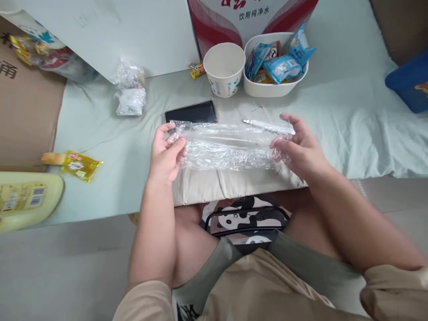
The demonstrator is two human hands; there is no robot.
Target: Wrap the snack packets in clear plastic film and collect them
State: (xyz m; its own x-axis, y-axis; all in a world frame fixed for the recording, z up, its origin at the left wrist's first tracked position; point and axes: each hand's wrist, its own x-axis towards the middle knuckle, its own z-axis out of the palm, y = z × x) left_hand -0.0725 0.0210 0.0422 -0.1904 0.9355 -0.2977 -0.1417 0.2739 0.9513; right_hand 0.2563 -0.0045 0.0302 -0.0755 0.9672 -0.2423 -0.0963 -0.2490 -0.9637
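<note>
Two hands (164, 157) (305, 151) level, apart, pinching clear plastic (227, 154).

This looks like a home, to judge by the creased pale green cloth (351, 116), the white oval tub (269, 90) of blue snack packets (283, 68) far off, and the pale yellow plastic container (50, 200) near left.

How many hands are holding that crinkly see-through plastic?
2. The left hand pinches one end of the clear plastic film, near the black phone, and the right hand holds the other end. No other hands show.
</note>
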